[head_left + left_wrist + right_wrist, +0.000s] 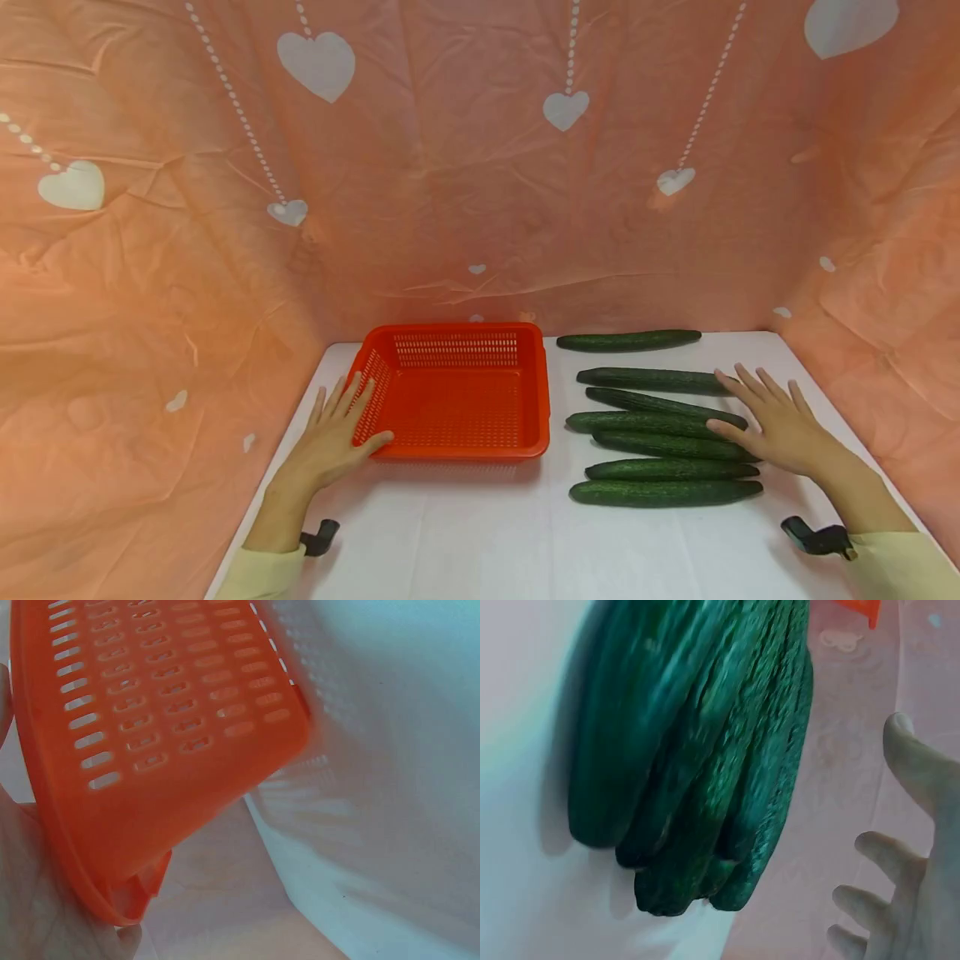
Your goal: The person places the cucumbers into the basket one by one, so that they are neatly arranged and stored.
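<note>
Showing in the head view a red basket [537, 392] near the far-left corner of the white worktop [480, 533], with seven cucumbers [637, 422] laid crosswise toward the right edge — one set apart along the far edge. Seeing the left hand [330, 437] with straight, parted fingers at the basket's near-left corner; likewise the right hand [776, 425], spread above the cucumbers' right ends, clasping nothing.

In the left wrist view, finding the palm close beside the basket's rim; cannot tell if touching.

In the right wrist view, finding parted fingers with a gap before the crowded cucumbers. Probably best to steady the basket lightly, grasp any single cucumber near its middle — not the tip — and avoid rolling its neighbours.
</note>
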A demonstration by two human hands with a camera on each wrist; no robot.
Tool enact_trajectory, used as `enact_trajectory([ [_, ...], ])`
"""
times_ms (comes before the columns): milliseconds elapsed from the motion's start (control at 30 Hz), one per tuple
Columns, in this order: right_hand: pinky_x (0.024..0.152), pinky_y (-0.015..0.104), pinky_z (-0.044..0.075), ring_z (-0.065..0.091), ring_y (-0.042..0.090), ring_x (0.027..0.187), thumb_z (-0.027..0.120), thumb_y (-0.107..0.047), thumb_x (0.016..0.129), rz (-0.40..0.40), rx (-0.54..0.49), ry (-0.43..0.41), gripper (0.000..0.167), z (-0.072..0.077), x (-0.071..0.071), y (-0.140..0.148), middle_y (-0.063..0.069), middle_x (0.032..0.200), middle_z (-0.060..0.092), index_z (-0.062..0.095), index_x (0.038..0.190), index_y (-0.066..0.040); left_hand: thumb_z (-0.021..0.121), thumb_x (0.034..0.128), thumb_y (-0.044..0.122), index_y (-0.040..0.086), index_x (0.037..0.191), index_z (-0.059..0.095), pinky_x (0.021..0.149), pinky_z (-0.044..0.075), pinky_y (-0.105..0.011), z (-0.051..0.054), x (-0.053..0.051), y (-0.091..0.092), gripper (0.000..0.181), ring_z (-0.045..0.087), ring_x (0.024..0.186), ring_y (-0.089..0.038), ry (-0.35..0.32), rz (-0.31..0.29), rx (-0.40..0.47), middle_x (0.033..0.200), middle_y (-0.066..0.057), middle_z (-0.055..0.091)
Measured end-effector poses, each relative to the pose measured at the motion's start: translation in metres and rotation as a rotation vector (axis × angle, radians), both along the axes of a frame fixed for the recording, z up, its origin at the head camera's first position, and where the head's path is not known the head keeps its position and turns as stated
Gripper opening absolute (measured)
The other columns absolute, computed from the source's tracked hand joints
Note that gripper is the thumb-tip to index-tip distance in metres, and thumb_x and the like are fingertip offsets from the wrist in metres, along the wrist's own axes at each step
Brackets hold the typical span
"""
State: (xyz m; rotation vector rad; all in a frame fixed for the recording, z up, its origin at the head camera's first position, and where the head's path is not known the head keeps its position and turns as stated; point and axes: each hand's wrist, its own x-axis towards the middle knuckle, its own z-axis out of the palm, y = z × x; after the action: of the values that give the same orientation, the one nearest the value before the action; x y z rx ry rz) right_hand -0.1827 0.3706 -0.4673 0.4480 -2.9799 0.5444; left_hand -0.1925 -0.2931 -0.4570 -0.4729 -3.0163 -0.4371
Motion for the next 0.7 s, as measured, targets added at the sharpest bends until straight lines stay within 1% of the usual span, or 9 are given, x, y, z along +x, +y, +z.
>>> enact_trajectory([
  [167,0.123,0.077,-0.01,0.016,0.065,0.154,0.066,-0.049,0.103,0.001,-0.006,-0.036,0.086,-0.001,-0.016,0.007,0.041,0.166,0.027,0.03,0.168,-0.004,0.06,0.1009,0.064,0.001,0.17,0.023,0.13,-0.005,-0.065,-0.003,-0.002,-0.002,0.101,0.001,0.165,-0.045,-0.015,0.005,-0.004,0.178,-0.024,0.01],
  [233,0.123,0.078,-0.009,0.016,0.065,0.154,0.066,-0.049,0.104,0.003,-0.017,-0.057,0.087,0.0,-0.022,0.01,0.041,0.166,0.026,0.029,0.168,-0.003,0.06,0.1009,0.064,0.0,0.17,0.021,0.131,-0.004,-0.065,-0.004,-0.002,-0.002,0.102,0.001,0.165,-0.044,-0.023,0.008,-0.005,0.178,-0.024,0.008],
  [367,0.122,0.081,-0.001,0.018,0.067,0.152,0.067,-0.047,0.103,0.015,-0.053,-0.076,0.086,-0.001,-0.034,0.015,0.043,0.164,0.027,0.033,0.165,0.002,0.059,0.1005,0.066,-0.002,0.17,0.016,0.131,-0.004,-0.064,-0.005,-0.004,-0.003,0.107,-0.001,0.165,-0.045,-0.051,0.014,0.004,0.179,-0.025,0.003],
  [467,0.121,0.082,0.004,0.019,0.067,0.151,0.067,-0.045,0.103,0.031,-0.053,-0.087,0.085,-0.002,-0.042,0.018,0.045,0.163,0.028,0.034,0.163,0.005,0.06,0.1001,0.066,-0.004,0.17,0.013,0.131,-0.003,-0.064,-0.004,-0.005,-0.004,0.109,-0.002,0.164,-0.048,-0.073,0.017,0.018,0.178,-0.026,0.0],
  [600,0.121,0.081,0.008,0.02,0.067,0.151,0.069,-0.044,0.103,0.048,-0.064,-0.109,0.086,-0.004,-0.052,0.022,0.046,0.162,0.028,0.034,0.163,0.007,0.061,0.0995,0.066,-0.007,0.169,0.014,0.131,0.002,-0.066,-0.002,-0.005,-0.004,0.111,0.0,0.163,-0.052,-0.083,0.019,0.022,0.178,-0.027,0.001],
  [700,0.121,0.081,0.01,0.02,0.067,0.151,0.071,-0.043,0.102,0.054,-0.08,-0.135,0.086,-0.005,-0.059,0.023,0.046,0.162,0.028,0.035,0.162,0.008,0.061,0.0996,0.066,-0.009,0.167,0.015,0.131,0.005,-0.065,-0.002,-0.006,-0.005,0.111,0.003,0.163,-0.051,-0.078,0.017,0.014,0.177,-0.029,0.003],
])
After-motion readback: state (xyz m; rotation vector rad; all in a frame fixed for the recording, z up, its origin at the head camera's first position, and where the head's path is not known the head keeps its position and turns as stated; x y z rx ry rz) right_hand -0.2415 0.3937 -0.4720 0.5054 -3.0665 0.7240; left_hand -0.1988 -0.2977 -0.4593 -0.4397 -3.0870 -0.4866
